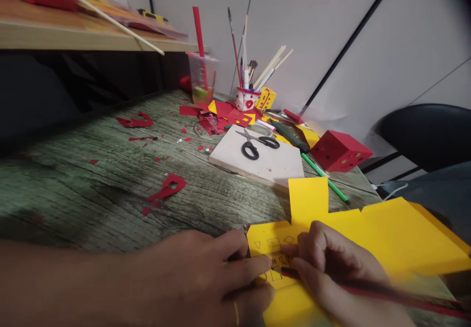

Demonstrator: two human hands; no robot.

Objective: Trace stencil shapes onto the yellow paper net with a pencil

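Observation:
A yellow card cut-out with flaps lies before me, with small shapes drawn in pencil on its near left panel: a triangle, a rectangle, a diamond and a square. My left hand rests on that panel with fingers stretched out, pressing a clear ruler whose 16 and 17 marks show. Most of the ruler is hidden under my fingers. Closed around a red pencil, my right hand is at the ruler's other side, the pencil's dark tip at the drawn square. The pencil's far end is blurred.
Black-handled scissors lie on a white board. Around it are a green pen, a red paper die, a brush cup, a plastic drink cup and red scraps. A raised shelf overhangs the left.

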